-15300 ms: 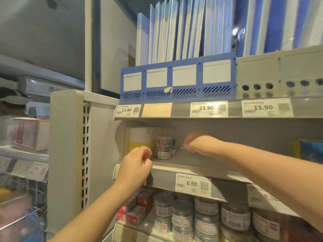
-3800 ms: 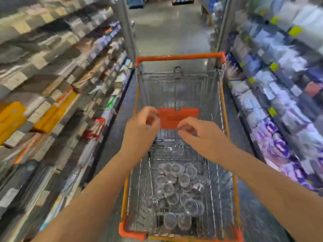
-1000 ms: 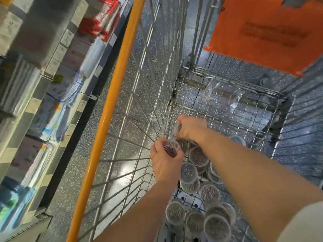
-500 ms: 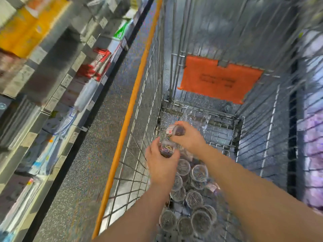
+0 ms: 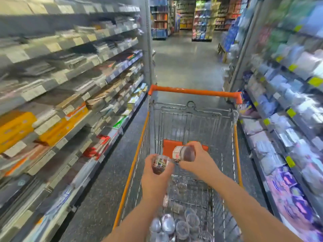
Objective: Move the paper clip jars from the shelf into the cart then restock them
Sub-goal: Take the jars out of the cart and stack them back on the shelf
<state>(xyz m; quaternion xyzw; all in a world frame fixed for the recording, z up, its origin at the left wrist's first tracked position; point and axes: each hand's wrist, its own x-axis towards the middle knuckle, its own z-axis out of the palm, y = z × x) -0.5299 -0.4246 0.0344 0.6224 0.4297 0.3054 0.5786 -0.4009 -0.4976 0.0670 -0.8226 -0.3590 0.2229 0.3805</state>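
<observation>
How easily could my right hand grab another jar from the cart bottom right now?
Probably not yet. The right hand grips a labelled jar and the left hand holds a second jar. Nothing covers the loose jars in the cart below, so the way opens once a hand is freed.

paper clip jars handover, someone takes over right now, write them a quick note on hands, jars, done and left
Left hand: grips a jar of coloured clips above the cart.
Right hand: grips a labelled jar, tipped on its side, close beside the first.
Other jars: loose on the cart floor at the near end.
Done: jars are in the cart; restocking looks under way.
Left: shelve these two, then the rest. The side shelves are too blurred to tell which one they go on.
</observation>
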